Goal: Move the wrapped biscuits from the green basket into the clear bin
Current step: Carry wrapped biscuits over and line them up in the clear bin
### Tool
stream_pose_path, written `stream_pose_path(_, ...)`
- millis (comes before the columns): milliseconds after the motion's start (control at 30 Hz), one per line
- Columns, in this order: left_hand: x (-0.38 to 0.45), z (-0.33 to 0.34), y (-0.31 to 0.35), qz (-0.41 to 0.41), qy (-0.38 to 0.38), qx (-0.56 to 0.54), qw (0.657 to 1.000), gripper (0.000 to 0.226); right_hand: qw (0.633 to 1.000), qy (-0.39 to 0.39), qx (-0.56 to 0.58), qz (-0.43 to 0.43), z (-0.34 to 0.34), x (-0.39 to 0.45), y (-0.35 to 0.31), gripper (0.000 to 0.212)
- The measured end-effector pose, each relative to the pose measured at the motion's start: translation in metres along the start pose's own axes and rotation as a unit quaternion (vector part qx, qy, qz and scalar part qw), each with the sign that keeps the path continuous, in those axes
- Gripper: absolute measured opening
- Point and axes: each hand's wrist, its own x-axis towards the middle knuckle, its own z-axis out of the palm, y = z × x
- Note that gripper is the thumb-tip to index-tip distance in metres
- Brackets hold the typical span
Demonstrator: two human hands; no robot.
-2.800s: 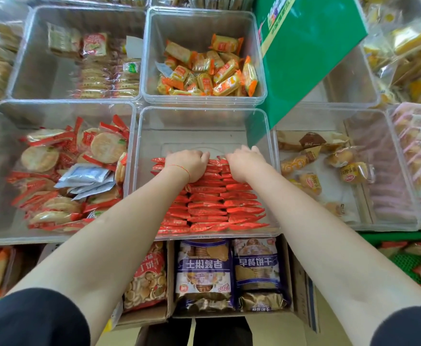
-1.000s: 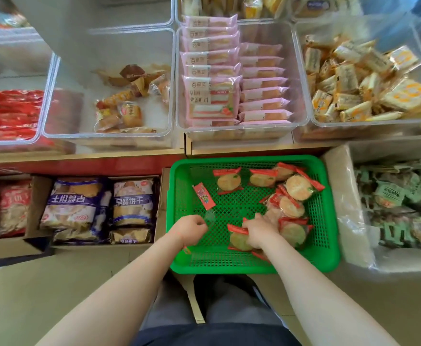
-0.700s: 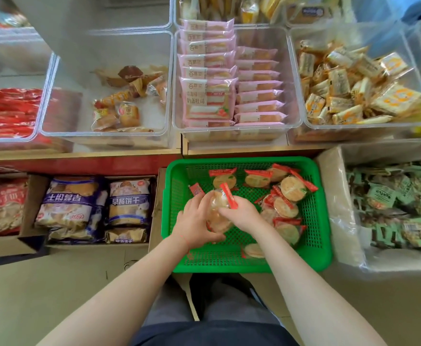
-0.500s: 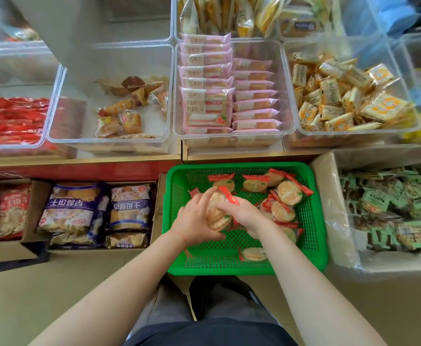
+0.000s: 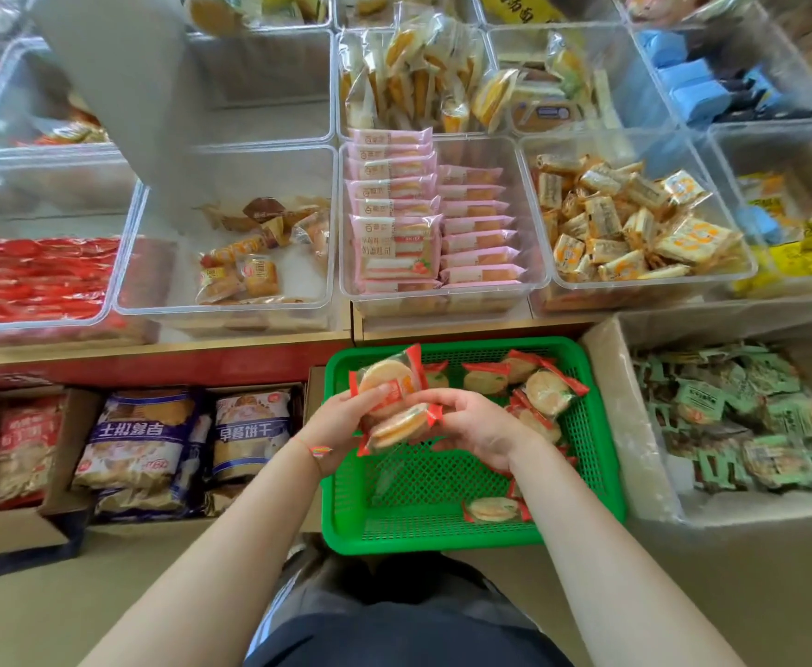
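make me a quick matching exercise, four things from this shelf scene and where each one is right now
Things:
1. stack of wrapped biscuits
2. pink cake packs
3. purple biscuit bags
4. green-wrapped snacks

Places:
A. cardboard box below the shelf, left of the green basket
B. held between left hand and right hand
C. container right of the basket
D. clear bin above the basket

Pairs: 1-B, 2-D, 3-A, 4-C

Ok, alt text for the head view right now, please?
Both hands, left hand and right hand, hold a small stack of wrapped biscuits above the green basket, where more packets remain. Clear bins of snacks line the shelf behind, red packets at far left.
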Motion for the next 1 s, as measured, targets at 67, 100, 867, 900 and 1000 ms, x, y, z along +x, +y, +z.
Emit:
stream_pose_path(67, 0.003, -0.005, -0.001, 0.001, 0.041, -0.059, 0.997, 0.027, 1.0, 0.009, 0.01, -0.016, -0.001, -0.002, 0.002, 0.037)
stream_pose_path(100, 0.004, -0.009, 0.0, 0.003, 0.053, -0.092, 0.994, 0.027, 0.999, 0.036, 0.021, -0.017, -0.001, -0.004, 0.003, 0.038)
stream_pose_path(867, -0.006, -0.044, 0.018, 0.011, 0.045, -0.105, 0.993, 0.025, 0.933, 0.283, 0.211, -0.065, 0.011, 0.008, -0.009, 0.015)
stream_pose_path(900, -0.005, -0.045, 0.017, 0.015, 0.053, -0.11, 0.992, 0.022, 0.931, 0.282, 0.221, -0.067, 0.01, 0.006, -0.009, 0.015)
stream_pose_path(1000, -0.003, -0.046, 0.017, 0.016, 0.052, -0.129, 0.99, 0.017, 0.939, 0.245, 0.233, -0.068, 0.01, 0.001, -0.013, 0.025)
